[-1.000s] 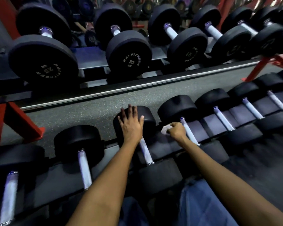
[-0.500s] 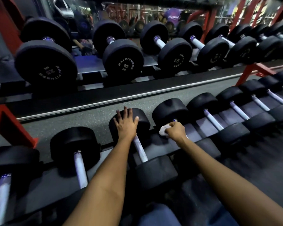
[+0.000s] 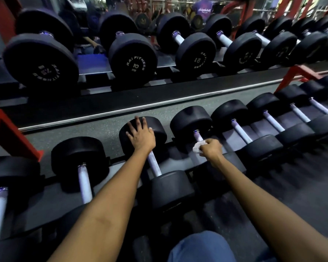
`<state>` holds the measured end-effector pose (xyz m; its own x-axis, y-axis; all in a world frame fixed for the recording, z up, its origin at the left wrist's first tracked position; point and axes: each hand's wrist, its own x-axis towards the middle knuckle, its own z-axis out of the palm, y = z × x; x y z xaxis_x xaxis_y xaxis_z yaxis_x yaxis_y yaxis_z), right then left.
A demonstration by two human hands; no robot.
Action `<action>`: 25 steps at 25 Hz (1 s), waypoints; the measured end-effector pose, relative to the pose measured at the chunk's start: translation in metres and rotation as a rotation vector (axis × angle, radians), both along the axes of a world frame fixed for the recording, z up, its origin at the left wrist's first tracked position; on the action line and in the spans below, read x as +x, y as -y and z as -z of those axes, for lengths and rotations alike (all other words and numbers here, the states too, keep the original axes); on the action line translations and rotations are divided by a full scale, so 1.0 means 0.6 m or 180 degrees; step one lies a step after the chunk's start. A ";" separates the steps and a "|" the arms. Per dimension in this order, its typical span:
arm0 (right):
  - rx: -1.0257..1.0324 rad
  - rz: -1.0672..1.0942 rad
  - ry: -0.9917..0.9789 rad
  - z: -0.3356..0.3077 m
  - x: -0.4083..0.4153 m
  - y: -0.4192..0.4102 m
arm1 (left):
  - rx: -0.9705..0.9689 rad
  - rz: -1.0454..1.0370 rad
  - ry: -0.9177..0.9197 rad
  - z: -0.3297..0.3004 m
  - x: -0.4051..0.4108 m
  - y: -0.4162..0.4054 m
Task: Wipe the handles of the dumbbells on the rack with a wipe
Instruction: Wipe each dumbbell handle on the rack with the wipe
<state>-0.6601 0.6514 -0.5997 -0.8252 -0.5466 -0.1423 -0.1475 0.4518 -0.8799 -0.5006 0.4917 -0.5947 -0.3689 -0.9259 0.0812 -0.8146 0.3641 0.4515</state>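
Observation:
A row of black dumbbells with pale metal handles lies on the sloped rack (image 3: 121, 167) in front of me. My left hand (image 3: 141, 136) rests flat, fingers spread, on the far head of one dumbbell (image 3: 159, 127), above its handle (image 3: 154, 164). My right hand (image 3: 210, 149) grips a white wipe (image 3: 197, 147) wrapped around the handle (image 3: 198, 136) of the dumbbell to the right (image 3: 190, 118). My fist and the wipe hide most of that handle.
More dumbbells continue left (image 3: 83, 178) and right (image 3: 240, 129) along the rack. Behind a strip of grey floor (image 3: 95, 129), a mirror shows the same rack with labelled weights (image 3: 134, 63). Red frame posts (image 3: 11, 133) stand at both sides. My blue-clad knee (image 3: 203, 246) is at the bottom.
My right hand with the wipe has slid a little down the handle, so its top end shows. The view has lifted slightly. My left hand stays on the dumbbell head.

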 end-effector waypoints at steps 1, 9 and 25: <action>0.0008 -0.0003 0.0028 0.008 -0.011 0.000 | -0.0009 -0.0065 0.0024 0.000 -0.006 -0.006; -0.0132 0.0135 -0.0052 0.009 -0.122 -0.003 | -0.0300 -0.0369 0.0295 0.014 -0.025 -0.010; 0.2217 -0.2888 -0.0022 0.027 -0.252 0.021 | -0.1152 -0.0622 0.0944 0.029 -0.105 0.029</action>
<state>-0.8115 0.6386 -0.6159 -0.1685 -0.7456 -0.6448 -0.6722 0.5654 -0.4781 -0.5635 0.4743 -0.6120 -0.2473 -0.9119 0.3276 -0.9572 0.2824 0.0635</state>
